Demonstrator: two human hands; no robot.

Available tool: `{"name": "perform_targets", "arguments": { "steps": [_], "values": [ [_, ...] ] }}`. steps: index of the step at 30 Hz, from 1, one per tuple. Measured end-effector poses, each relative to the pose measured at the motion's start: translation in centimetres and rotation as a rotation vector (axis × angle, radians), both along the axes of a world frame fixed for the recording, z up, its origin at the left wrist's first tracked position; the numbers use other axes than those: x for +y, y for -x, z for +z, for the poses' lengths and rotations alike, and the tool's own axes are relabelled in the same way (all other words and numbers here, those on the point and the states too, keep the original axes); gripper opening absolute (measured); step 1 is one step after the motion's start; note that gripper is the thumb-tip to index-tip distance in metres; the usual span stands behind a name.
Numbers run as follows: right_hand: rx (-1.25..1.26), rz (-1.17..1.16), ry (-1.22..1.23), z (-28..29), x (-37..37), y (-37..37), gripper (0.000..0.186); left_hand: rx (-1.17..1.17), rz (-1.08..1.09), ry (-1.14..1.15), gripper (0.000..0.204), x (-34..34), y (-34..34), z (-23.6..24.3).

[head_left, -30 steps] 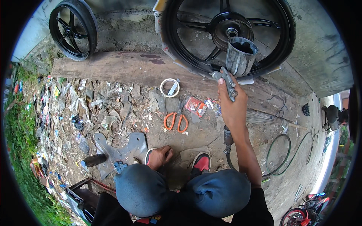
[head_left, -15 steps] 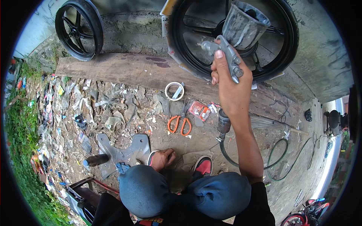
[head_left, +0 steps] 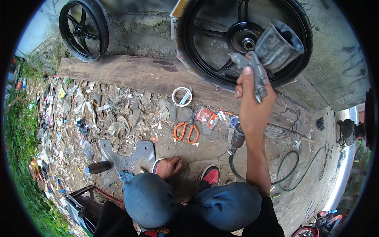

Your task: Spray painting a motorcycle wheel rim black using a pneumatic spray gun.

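My right hand point(head_left: 254, 100) grips a spray gun point(head_left: 258, 79) with a grey, paint-smeared cup point(head_left: 279, 44) on it. The gun is raised in front of a black spoked wheel rim point(head_left: 243, 27), which leans against the wall; its hub shows left of the cup. My left hand point(head_left: 169, 166) hangs low beside my left knee point(head_left: 152, 199), over the left shoe point(head_left: 156, 164), with its fingers curled in. Nothing shows in that hand. Orange-handled scissors point(head_left: 186, 132) and a roll of tape point(head_left: 182, 96) lie on the ground between the hands and the plank.
A second black wheel point(head_left: 83, 31) leans at far left. A wooden plank point(head_left: 118, 75) runs below both wheels. A grey metal plate point(head_left: 132, 160) and a dark bottle point(head_left: 98, 167) are left of my feet. A hose point(head_left: 290, 177) and a broom point(head_left: 284, 132) lie right; litter point(head_left: 90, 110) covers the left ground.
My right hand has moved right and slightly down with the spray gun, tilting the cup further right and uncovering the rim's hub. My left hand has stayed put.
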State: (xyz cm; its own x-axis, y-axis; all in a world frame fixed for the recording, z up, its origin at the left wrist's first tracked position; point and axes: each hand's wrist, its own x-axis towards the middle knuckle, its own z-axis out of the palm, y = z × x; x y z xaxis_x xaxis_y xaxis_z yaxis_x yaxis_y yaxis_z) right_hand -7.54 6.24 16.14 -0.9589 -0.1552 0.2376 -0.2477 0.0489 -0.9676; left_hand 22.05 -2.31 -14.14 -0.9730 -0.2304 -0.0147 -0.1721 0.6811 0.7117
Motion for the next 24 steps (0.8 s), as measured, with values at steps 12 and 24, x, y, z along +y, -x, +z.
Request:
{"name": "perform_targets", "arguments": {
  "steps": [12, 24],
  "values": [
    [0.020, 0.117, -0.020, 0.1, -0.9, 0.0, 0.042, -0.022, 0.001, -0.004, 0.015, 0.0, -0.1, 0.2],
    [-0.016, 0.076, -0.027, 0.0, -1.2, -0.5, 0.039, 0.001, 0.014, 0.012, 0.011, -0.1, -0.1, -0.1]
  ]
}}
